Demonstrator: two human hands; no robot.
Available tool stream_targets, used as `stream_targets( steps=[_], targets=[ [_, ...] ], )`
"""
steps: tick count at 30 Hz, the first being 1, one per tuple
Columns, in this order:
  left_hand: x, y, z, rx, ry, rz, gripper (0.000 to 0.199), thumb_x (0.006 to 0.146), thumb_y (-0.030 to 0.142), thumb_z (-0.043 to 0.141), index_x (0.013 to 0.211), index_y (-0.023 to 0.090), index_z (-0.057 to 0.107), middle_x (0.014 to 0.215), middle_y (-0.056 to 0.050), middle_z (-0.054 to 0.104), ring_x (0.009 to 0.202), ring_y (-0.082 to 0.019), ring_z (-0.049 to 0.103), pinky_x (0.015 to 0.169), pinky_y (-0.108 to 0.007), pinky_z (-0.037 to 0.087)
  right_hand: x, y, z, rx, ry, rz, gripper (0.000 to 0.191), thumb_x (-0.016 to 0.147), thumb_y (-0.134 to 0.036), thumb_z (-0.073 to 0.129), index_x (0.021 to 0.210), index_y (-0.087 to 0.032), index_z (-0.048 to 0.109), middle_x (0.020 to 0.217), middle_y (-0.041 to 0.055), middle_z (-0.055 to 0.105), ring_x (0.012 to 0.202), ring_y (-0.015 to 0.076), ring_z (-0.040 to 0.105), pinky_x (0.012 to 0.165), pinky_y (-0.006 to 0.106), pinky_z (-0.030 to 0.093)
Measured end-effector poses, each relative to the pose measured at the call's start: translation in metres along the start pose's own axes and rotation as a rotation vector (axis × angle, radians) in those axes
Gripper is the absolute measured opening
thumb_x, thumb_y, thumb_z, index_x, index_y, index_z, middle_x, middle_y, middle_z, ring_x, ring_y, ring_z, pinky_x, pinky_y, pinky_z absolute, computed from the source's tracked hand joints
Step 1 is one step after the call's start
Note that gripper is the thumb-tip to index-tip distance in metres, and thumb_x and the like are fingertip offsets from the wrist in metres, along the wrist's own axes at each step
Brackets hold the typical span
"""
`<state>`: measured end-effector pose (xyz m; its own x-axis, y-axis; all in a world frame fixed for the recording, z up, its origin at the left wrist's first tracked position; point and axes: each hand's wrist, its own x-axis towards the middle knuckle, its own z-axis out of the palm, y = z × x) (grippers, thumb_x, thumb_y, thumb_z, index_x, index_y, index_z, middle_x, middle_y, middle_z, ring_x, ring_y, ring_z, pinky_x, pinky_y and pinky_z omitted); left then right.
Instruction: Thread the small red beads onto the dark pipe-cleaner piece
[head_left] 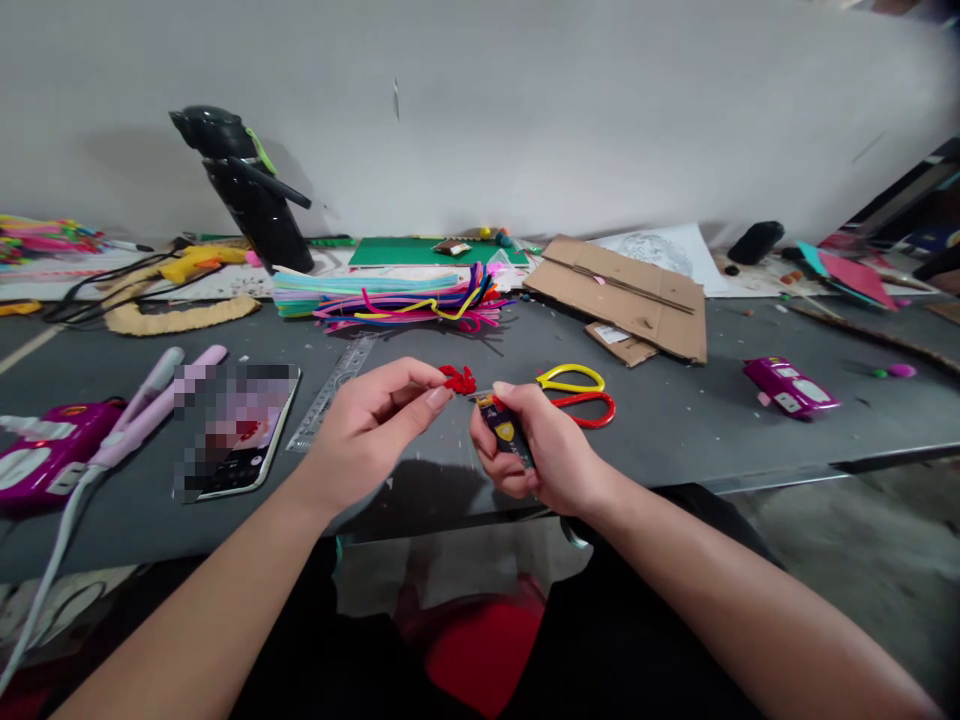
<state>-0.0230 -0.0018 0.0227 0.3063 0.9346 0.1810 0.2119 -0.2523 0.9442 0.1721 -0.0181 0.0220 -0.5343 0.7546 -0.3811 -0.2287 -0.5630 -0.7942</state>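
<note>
Between the thumb and fingers of my left hand is a small curled red pipe cleaner piece. My right hand is wrapped round a dark lighter with a yellow emblem, its top close to the red piece. I cannot make out a flame. Scissors with one yellow and one red handle lie just behind my right hand, their blades partly hidden. A clear ruler lies to the left of my left hand.
A phone, a pink hair straightener and a purple power strip lie at left. Bundled pipe cleaners, a black flask and cardboard line the back. Another purple box sits at right near the table edge.
</note>
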Motion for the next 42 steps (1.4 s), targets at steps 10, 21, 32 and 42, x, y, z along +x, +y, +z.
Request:
stream_targets(
  steps=[10,21,32,42],
  targets=[
    [0.0008,0.005,0.0037,0.015,-0.041,-0.009,0.019,0.093,0.036,0.064,0.092,0.018,0.068,0.063,0.005,0.05,0.05,-0.005,0.033,0.046,-0.022,0.027,0.0012,-0.0024,0.0043,-0.048,0.087,-0.038,0.04,0.09,-0.043,0.035,0.062,-0.017,0.049,0.047,-0.0055,0.029,0.041,0.0059,0.017,0.038,0.016,0.014],
    [0.0017,0.0063,0.006,0.038,-0.04,-0.017,0.022,0.092,0.038,0.064,0.092,0.017,0.068,0.066,0.003,0.055,0.051,-0.007,0.037,0.046,-0.023,0.027,0.0028,0.0029,0.0029,-0.086,0.072,-0.075,0.041,0.092,-0.044,0.035,0.064,-0.017,0.05,0.048,-0.0051,0.031,0.042,0.0064,0.019,0.038,0.016,0.016],
    [0.0002,0.0057,0.0062,0.049,-0.044,-0.016,0.021,0.093,0.037,0.063,0.093,0.017,0.068,0.066,0.003,0.055,0.051,-0.007,0.038,0.046,-0.023,0.026,0.0042,0.0046,0.002,-0.092,0.076,-0.074,0.042,0.092,-0.045,0.035,0.065,-0.017,0.05,0.049,-0.005,0.031,0.042,0.0061,0.019,0.039,0.017,0.015],
    [0.0018,0.0058,0.0029,0.075,-0.037,-0.016,0.02,0.092,0.037,0.065,0.092,0.018,0.068,0.064,0.004,0.053,0.051,-0.007,0.037,0.046,-0.023,0.026,0.0022,0.0002,0.0036,-0.04,0.107,-0.089,0.052,0.094,-0.055,0.036,0.062,-0.017,0.05,0.045,-0.0058,0.03,0.04,0.005,0.018,0.038,0.016,0.015]
  ],
)
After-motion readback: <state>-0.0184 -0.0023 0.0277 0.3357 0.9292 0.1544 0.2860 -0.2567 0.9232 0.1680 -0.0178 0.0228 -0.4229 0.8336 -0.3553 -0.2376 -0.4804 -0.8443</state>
